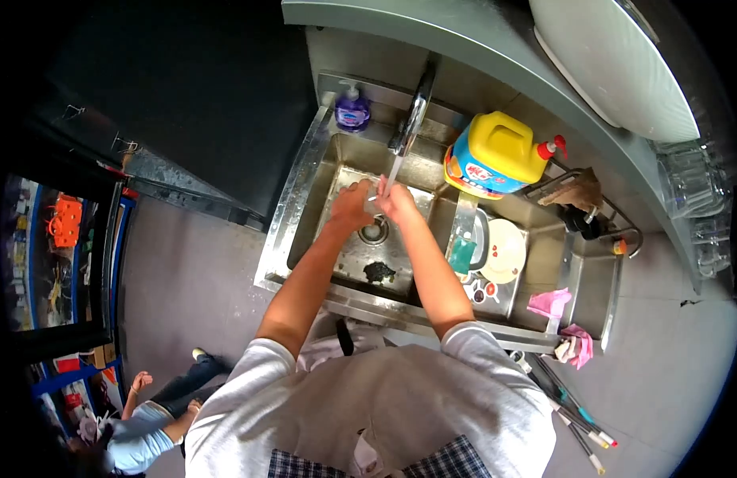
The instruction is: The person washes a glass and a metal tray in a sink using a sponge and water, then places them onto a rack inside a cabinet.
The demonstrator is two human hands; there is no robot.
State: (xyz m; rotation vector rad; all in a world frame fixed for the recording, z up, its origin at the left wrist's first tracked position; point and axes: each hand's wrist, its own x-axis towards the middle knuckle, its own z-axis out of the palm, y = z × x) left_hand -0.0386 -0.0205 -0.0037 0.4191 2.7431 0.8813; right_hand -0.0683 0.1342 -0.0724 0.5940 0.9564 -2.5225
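Observation:
Both my hands are over the left basin of a steel sink [304,227], under a chrome faucet [417,111] with a stream of water running. My left hand [352,205] has its fingers stretched forward, palm down. Close beside it, my right hand [396,202] is curled right at the stream. A pale, clear patch shows between the hands; I cannot tell whether it is water or a see-through object. Below them lies the drain [374,230], and nearer to me a dark clump of scraps [379,272] sits on the basin floor.
A purple soap bottle [352,112] and a big yellow jug [500,151] stand at the sink. The right basin holds a cream plate [505,251]; pink cloths [550,303] hang nearby. A shelf [480,44] curves overhead with glasses [691,183]. Another person [141,434] is at lower left.

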